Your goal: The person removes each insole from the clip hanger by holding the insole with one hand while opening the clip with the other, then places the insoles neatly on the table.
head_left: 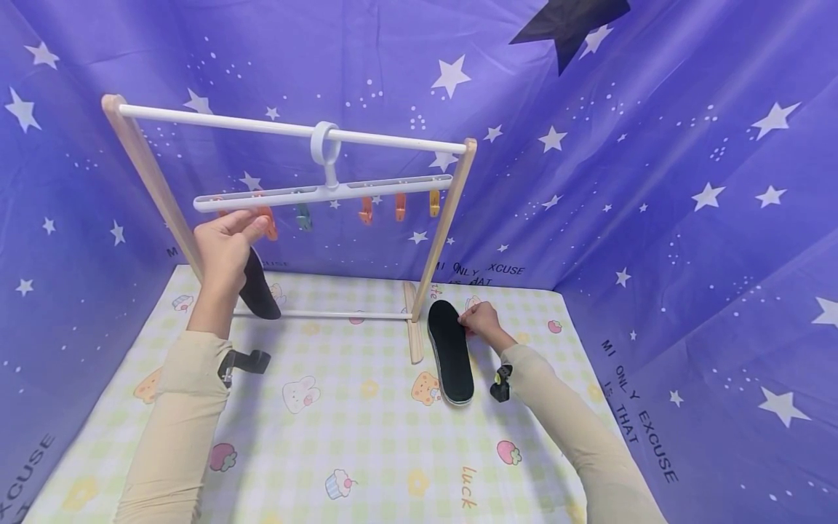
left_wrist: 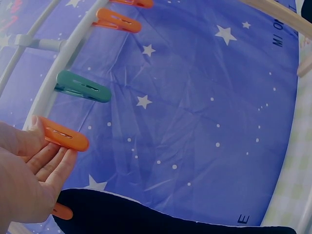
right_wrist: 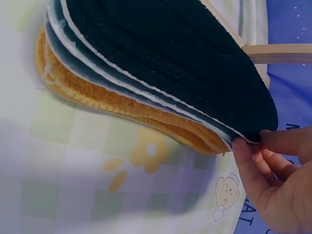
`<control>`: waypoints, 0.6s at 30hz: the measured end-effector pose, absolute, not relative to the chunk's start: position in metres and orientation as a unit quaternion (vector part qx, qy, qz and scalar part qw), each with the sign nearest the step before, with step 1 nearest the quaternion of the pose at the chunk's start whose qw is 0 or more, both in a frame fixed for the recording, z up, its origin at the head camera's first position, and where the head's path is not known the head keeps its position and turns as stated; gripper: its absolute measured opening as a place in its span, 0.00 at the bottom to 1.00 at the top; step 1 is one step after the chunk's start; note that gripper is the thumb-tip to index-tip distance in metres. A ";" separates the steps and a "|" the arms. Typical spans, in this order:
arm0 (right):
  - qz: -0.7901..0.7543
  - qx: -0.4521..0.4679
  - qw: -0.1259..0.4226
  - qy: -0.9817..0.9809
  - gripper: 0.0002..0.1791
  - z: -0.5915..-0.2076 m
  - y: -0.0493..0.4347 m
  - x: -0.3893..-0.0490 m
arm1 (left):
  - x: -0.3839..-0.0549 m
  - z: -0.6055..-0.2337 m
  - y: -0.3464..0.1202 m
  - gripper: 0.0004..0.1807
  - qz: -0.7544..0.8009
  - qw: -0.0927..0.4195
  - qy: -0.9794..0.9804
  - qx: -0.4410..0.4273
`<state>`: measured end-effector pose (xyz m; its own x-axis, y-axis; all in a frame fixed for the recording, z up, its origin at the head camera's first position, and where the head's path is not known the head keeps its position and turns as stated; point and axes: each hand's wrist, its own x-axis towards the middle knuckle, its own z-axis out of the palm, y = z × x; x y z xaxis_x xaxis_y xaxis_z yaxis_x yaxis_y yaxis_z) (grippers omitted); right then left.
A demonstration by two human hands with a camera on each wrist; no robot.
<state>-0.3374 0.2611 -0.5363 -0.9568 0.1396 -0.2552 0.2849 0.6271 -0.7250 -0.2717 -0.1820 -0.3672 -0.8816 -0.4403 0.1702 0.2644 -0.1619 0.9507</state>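
My left hand (head_left: 225,244) is raised at the left end of the white hanger (head_left: 366,191). In the left wrist view its thumb and fingers pinch an orange clip (left_wrist: 66,135). Below that hand hangs a black insole (head_left: 260,295), with another orange clip (left_wrist: 62,211) at its upper end. At the right, my right hand (head_left: 481,320) pinches the far end of a black insole (head_left: 450,356). This insole tops a stack on the table; the right wrist view shows pale-edged layers and fuzzy yellow insoles (right_wrist: 107,97) underneath.
The hanger hooks over the top bar of a wooden rack (head_left: 441,233). A green clip (head_left: 304,217), orange clips (head_left: 401,207) and a yellow clip (head_left: 434,204) line the hanger. The rack's foot (head_left: 414,327) stands just left of the stack. A starry purple curtain (head_left: 628,182) surrounds the checked tablecloth (head_left: 373,451).
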 end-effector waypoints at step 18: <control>-0.401 0.116 0.076 0.906 0.04 -0.540 0.261 -0.338 | -0.273 -0.368 -0.182 0.10 -0.757 0.235 -0.605 0.069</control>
<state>-0.3379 0.2606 -0.5402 -0.9616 0.1484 -0.2308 0.2706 0.6524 -0.7079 -0.2725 -0.1817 -0.3682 -0.8798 -0.4398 0.1803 0.2728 -0.1564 0.9493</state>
